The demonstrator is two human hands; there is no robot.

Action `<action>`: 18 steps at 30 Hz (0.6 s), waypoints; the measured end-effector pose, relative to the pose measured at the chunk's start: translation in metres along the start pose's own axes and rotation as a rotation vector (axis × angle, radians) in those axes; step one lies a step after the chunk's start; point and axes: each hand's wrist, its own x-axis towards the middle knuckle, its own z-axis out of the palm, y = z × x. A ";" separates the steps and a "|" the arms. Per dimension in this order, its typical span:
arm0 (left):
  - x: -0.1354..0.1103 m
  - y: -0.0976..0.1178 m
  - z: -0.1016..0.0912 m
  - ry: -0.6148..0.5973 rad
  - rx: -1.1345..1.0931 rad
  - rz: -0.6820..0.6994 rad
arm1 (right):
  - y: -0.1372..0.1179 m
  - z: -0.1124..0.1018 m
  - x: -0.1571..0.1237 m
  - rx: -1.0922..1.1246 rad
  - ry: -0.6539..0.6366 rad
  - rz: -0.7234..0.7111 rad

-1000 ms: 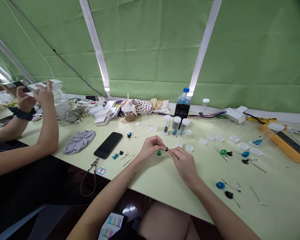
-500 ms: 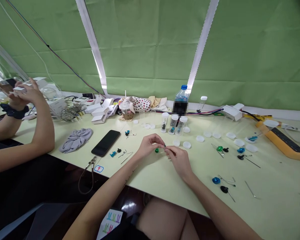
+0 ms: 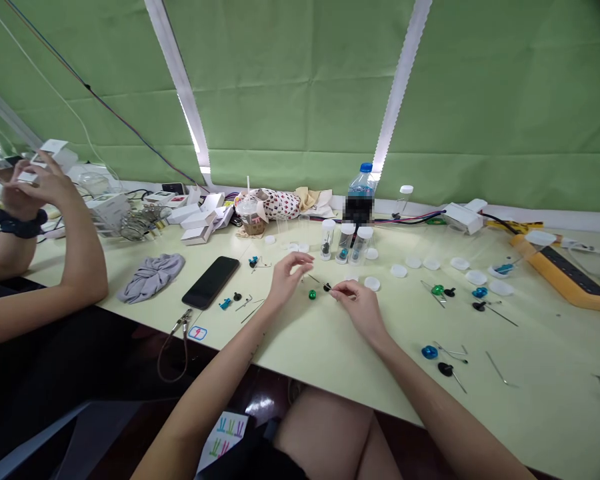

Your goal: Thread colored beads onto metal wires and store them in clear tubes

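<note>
My right hand (image 3: pixel 363 310) is closed in a pinch on a small black part (image 3: pixel 327 287) just above the tabletop. A thin metal rod (image 3: pixel 316 279) runs from that part up toward my left hand. My left hand (image 3: pixel 287 277) is raised to the left of it, thumb and fingers apart, with nothing visible in them. Between the hands and slightly nearer lies a shiny green knob-like piece (image 3: pixel 312 294). Left of my left hand are a blue part (image 3: pixel 225 304), a black disc-like part (image 3: pixel 237 297) and bent metal wires (image 3: pixel 245 302).
Lidded clear vials (image 3: pixel 347 243) and loose white caps (image 3: pixel 399 271) stand behind my hands. More knobs and wires, such as a blue knob (image 3: pixel 429 352), lie right. A phone (image 3: pixel 211 283), grey cloth (image 3: pixel 153 277), yellow power strip (image 3: pixel 575 273) and another person's hands (image 3: pixel 40 180) are around.
My hands were together at the small black part; my left hand has let go and moved up and left, its fingers parting. My right hand keeps its pinch. The view has shifted slightly.
</note>
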 end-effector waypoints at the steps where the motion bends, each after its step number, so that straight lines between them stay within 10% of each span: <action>1: 0.002 -0.005 -0.005 0.104 0.074 -0.008 | 0.002 -0.002 0.002 -0.031 0.005 -0.009; 4: 0.007 -0.021 -0.017 0.192 0.365 -0.097 | 0.007 -0.005 0.005 -0.032 -0.002 0.027; 8: 0.004 -0.036 -0.019 -0.047 0.641 -0.104 | 0.010 -0.005 0.007 0.041 -0.015 0.072; 18: -0.002 -0.031 -0.010 -0.207 0.781 -0.056 | 0.008 -0.006 0.007 0.093 -0.026 0.104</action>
